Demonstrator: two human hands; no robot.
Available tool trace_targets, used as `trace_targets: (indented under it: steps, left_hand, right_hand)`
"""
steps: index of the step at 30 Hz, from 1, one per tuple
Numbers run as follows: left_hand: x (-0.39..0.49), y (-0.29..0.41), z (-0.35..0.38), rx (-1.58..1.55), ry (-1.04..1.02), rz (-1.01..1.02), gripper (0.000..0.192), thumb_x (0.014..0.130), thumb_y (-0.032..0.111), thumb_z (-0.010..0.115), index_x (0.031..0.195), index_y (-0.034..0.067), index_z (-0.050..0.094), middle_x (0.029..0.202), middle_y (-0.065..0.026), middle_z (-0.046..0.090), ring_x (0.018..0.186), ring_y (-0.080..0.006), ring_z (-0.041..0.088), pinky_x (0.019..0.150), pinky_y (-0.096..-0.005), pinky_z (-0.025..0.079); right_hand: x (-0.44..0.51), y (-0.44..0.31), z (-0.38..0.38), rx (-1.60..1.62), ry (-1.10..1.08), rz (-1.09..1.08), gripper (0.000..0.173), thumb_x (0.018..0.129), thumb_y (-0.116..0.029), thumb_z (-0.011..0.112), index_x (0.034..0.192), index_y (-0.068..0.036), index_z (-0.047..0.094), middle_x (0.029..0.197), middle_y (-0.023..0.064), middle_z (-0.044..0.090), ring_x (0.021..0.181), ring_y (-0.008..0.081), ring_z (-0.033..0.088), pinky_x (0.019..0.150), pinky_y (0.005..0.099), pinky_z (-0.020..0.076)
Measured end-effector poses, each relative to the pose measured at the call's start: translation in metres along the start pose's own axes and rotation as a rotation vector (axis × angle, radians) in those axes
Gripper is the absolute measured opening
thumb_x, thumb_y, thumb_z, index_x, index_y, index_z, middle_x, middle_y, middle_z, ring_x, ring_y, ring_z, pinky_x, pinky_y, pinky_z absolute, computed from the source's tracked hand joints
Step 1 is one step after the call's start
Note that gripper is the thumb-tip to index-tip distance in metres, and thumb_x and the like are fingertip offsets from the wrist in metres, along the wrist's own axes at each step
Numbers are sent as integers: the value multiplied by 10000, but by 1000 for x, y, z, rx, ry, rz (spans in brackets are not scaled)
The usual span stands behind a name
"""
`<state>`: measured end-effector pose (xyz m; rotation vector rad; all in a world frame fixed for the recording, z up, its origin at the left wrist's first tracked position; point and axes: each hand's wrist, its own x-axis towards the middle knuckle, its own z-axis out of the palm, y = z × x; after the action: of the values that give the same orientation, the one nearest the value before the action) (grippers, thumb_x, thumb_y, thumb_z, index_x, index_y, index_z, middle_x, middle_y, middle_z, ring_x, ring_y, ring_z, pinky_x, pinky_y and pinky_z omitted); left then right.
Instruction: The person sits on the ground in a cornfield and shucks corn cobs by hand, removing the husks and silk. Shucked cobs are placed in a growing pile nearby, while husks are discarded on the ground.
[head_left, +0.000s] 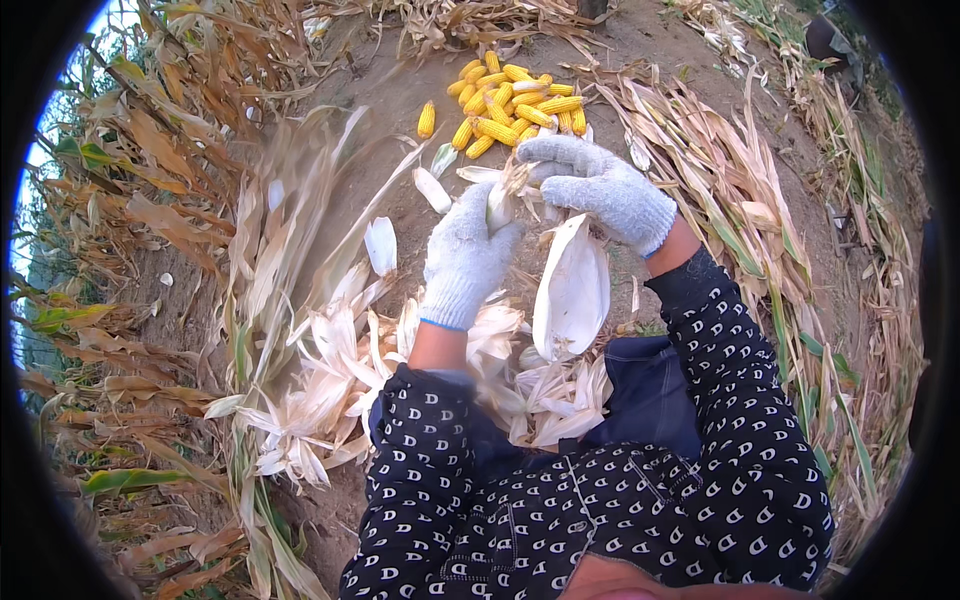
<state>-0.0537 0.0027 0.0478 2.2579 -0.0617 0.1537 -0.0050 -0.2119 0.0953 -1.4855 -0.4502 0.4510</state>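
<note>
My left hand (471, 259), in a grey-white knit glove, holds an ear of corn in its husk (501, 201). The dry, frayed end of the ear points up towards the heap of cobs. Just right of that end is my right hand (600, 187), gloved alike, its thumb and fingers spread apart. Whether its fingertips touch the frayed husk is hard to see. Beneath the right hand is a broad pale husk leaf (571, 289), cupped like a bowl; I cannot tell whether it hangs or falls. Stripped husks (352, 360) are piled around my legs.
Bare yellow corn cobs (510, 105) are heaped on the soil ahead, with one cob (426, 120) lying apart on the left. Cut dry stalks (712, 172) lie along the right. Dry corn plants (150, 187) line the left side. Loose husk pieces (381, 246) dot the ground.
</note>
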Motion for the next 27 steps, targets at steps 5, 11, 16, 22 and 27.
trace_targets:
  steps: [5, 11, 16, 22, 27]
  left_hand:
    - [6, -4, 8, -604, 70, -204, 501, 909, 204, 741, 1337, -2, 579, 1155, -122, 709, 1028, -208, 691, 887, -359, 568]
    - [-6, 0, 26, -770, -66, -103, 424, 1061, 301, 562, 1374, 16, 594, 1232, -97, 675, 1098, -192, 662, 941, -339, 543]
    - [-8, 6, 22, -697, 29, -73, 426, 1089, 304, 526, 1360, -9, 624, 1187, -106, 700, 1068, -181, 660, 916, -334, 536]
    - [-7, 2, 10, -891, 153, -200, 304, 1033, 233, 633, 1210, 0, 714, 1020, -65, 743, 835, -116, 689, 706, -252, 545]
    - [-9, -5, 4, -769, 48, -148, 242, 996, 168, 633, 1127, -17, 720, 938, -86, 742, 780, -128, 689, 689, -257, 544]
  right_hand:
    - [-44, 21, -12, -879, 23, 104, 541, 951, -321, 685, 1416, -60, 594, 1355, 177, 648, 1268, 283, 617, 1095, 388, 477]
    - [-51, 71, 19, 30, 5, -41, 596, 959, -361, 703, 1448, -51, 559, 1399, 177, 620, 1333, 229, 563, 1133, 348, 425]
    - [-42, 76, 22, -275, 103, 99, 602, 902, -347, 752, 1392, -39, 587, 1234, 161, 695, 1125, 243, 678, 1005, 366, 512]
    - [-45, 57, 24, -590, 96, 108, 606, 873, -404, 760, 1349, -62, 609, 1212, 197, 696, 1114, 329, 689, 984, 414, 522]
    - [-45, 49, 39, -607, 69, 83, 635, 863, -440, 756, 1360, -77, 600, 1204, 209, 691, 1123, 368, 678, 984, 440, 520]
